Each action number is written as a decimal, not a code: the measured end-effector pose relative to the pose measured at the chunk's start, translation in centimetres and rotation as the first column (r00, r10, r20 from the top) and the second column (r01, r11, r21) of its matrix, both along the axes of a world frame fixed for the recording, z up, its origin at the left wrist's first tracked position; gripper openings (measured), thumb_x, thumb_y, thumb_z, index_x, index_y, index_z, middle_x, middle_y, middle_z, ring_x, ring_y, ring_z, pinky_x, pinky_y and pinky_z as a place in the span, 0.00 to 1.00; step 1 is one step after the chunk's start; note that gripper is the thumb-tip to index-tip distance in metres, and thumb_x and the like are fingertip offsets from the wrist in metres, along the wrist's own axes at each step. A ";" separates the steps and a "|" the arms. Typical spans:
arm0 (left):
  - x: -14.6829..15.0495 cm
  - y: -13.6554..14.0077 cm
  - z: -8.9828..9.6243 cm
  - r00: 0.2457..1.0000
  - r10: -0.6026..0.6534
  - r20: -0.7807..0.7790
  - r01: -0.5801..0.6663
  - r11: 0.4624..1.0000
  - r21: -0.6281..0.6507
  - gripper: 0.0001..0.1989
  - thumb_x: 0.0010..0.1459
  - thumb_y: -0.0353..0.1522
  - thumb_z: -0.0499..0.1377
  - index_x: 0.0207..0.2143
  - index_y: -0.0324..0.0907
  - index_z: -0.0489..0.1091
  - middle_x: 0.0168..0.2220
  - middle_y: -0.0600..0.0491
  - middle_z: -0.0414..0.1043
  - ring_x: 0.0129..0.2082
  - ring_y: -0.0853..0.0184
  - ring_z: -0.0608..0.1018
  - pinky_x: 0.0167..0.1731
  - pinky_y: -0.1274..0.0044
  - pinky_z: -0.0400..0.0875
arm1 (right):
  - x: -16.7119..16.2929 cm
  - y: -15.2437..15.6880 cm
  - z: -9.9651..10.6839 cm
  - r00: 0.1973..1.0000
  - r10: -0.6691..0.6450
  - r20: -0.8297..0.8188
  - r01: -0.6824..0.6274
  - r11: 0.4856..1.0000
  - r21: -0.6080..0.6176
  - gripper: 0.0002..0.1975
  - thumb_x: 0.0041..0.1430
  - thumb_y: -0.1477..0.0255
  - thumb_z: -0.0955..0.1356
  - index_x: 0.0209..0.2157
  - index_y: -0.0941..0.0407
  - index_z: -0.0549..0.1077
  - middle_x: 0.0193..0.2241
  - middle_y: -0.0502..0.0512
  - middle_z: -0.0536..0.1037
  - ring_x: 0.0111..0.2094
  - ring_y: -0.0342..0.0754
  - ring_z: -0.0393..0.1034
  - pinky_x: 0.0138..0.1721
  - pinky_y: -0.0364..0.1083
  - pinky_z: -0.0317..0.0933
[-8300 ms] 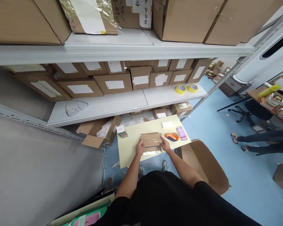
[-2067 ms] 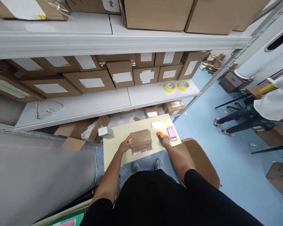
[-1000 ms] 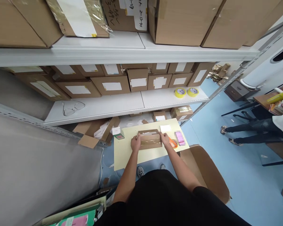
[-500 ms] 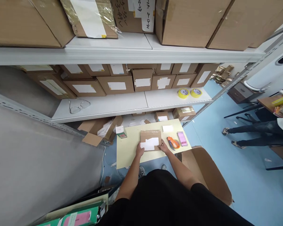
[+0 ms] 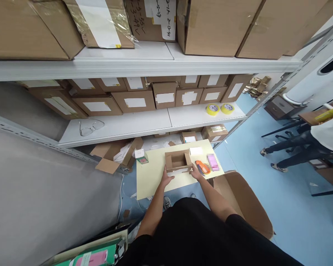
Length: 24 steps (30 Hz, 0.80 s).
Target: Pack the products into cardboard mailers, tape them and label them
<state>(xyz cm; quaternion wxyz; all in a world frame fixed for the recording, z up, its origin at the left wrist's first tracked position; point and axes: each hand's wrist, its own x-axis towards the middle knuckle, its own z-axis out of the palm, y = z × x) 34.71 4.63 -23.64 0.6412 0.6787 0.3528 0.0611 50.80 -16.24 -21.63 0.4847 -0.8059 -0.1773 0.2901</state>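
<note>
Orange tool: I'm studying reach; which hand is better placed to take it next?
Probably the right hand, at the right end of the box, beside the orange tool; the left hand is opposite, farther away.

The box (image 5: 180, 168) before me is brown with a white label (image 5: 178, 172). My table (image 5: 151, 181) is pale yellow: a white and green carton (image 5: 141, 156) at its far left corner, an orange tool (image 5: 205, 168) and a pink item (image 5: 212, 162) near its right edge.
</note>
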 end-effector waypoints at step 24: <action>3.0 1.7 7.1 0.881 -0.396 -0.258 0.464 0.620 0.633 0.21 0.63 0.33 0.58 0.58 0.42 0.75 0.61 0.43 0.72 0.68 0.51 0.65 0.68 0.60 0.57 | 1.4 3.3 4.4 0.832 0.401 0.383 -0.247 0.886 -0.392 0.25 0.61 0.72 0.70 0.60 0.57 0.74 0.68 0.66 0.63 0.71 0.60 0.52 0.70 0.57 0.50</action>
